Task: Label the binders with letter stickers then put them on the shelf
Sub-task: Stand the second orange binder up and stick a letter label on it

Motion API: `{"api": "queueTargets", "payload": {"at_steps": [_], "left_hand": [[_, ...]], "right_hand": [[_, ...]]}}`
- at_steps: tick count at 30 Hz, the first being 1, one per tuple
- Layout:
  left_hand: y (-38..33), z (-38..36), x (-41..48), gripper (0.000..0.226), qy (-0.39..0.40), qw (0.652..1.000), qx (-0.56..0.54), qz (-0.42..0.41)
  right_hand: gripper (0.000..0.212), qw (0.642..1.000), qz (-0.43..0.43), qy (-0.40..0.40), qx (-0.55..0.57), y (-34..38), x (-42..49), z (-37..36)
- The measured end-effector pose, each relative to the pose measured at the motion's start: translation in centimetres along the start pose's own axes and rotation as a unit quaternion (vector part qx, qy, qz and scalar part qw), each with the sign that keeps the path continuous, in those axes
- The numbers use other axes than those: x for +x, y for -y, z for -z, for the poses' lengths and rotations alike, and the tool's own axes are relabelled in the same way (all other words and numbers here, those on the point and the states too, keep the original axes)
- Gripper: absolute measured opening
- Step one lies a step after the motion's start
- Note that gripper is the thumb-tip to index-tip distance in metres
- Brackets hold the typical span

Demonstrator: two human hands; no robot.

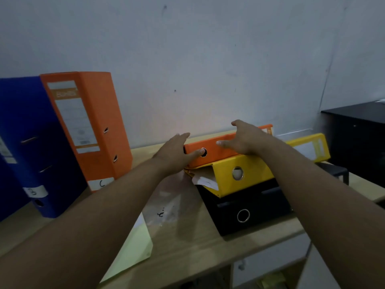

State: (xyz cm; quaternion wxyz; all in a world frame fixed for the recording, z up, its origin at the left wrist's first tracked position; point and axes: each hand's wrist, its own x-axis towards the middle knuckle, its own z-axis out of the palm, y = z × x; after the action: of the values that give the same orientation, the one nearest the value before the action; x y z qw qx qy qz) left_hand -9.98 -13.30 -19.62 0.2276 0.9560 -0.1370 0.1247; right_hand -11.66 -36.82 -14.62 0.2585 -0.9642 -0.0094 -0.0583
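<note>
Orange top binder (218, 152) is lying flat at the summit of a stack of three, resting on a yellow binder (252, 178), which is in turn sitting on a black binder (245, 215). The stack is occupying the right-centre of the counter (187, 243), close to the far wall.

Both hands are bracketing this top binder. The left hand (177, 155) is lying at its left end, fingers (183, 137) extended straight and the thumb touching the spine beside the ring hole. The right hand (245, 138) is arching over the cover, fingers (221, 143) spread wide and only slightly bent. Neither hand is closing round the binder; whether the right palm is touching the cover cannot be told. In my judgement, the two-sided placement is preparing a lift off the stack, each hand taking one end so the load is kept level.

At the left, a blue binder (31, 142) and a C binder (93, 122) are standing upright, the orange one leaning on the blue, each carrying a white sticker near the foot: B (34, 191) and C (101, 183). No sticker is showing on the top binder's spine, so labelling appears to be outstanding there. Loose papers (205, 181) are protruding from the yellow binder and risk catching during the lift.
</note>
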Motion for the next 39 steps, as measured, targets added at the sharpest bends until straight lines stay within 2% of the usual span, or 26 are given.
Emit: {"api": "queueTargets", "payload": {"at_steps": [3,5,11,16,20,21,23,26,29,31,33,34,39], "left_hand": [[0.2,-0.8,0.7,0.052,-0.007,0.999,-0.044,-0.025],[0.4,-1.2,0.6,0.039,-0.019,0.996,-0.079,-0.038],[1.2,-1.7,-0.5,0.048,-0.069,0.991,-0.112,-0.025],[1.5,-0.9,-1.9,0.033,-0.135,0.973,-0.186,-0.021],[1.4,0.2,-3.9,0.025,-0.189,0.946,-0.262,-0.004],[1.4,0.5,-4.6,0.026,-0.206,0.938,-0.28,0.003],[1.2,0.9,-6.0,0.03,-0.237,0.922,-0.307,0.016],[1.1,1.4,-8.2,0.033,-0.261,0.899,-0.348,0.04],[1.4,1.4,-10.2,0.036,-0.26,0.889,-0.373,0.062],[1.6,0.9,-10.8,0.047,-0.247,0.887,-0.381,0.081],[2.2,1.0,-11.7,0.061,-0.233,0.897,-0.362,0.098],[2.4,1.0,-12.2,0.062,-0.224,0.904,-0.352,0.097],[3.1,1.3,-15.5,0.031,-0.192,0.914,-0.34,0.113]], "right_hand": [[0.103,1.0,-0.005,-0.004,-0.003,-0.3,0.4,-0.3],[0.102,1.0,-0.011,-0.006,-0.005,-0.4,0.7,-0.5],[0.101,0.999,-0.044,-0.022,-0.011,-0.3,0.7,-0.8],[0.125,0.993,-0.088,-0.067,0.028,0.5,-0.1,-0.7],[0.136,0.972,-0.115,-0.156,0.132,2.1,-1.0,0.0],[0.138,0.967,-0.11,-0.155,0.169,2.6,-1.0,0.0],[0.138,0.956,-0.089,-0.105,0.26,3.5,-1.1,-0.2],[0.121,0.92,-0.027,0.007,0.392,6.0,-2.6,-1.2],[0.084,0.902,0.027,0.067,0.425,8.8,-4.1,-2.8],[0.068,0.896,0.045,0.064,0.436,9.9,-4.5,-3.4],[0.058,0.902,0.058,0.058,0.423,11.3,-5.1,-3.8],[0.053,0.908,0.061,0.054,0.411,11.7,-5.4,-4.0],[0.056,0.931,0.075,0.04,0.355,13.2,-7.0,-6.9]]}}
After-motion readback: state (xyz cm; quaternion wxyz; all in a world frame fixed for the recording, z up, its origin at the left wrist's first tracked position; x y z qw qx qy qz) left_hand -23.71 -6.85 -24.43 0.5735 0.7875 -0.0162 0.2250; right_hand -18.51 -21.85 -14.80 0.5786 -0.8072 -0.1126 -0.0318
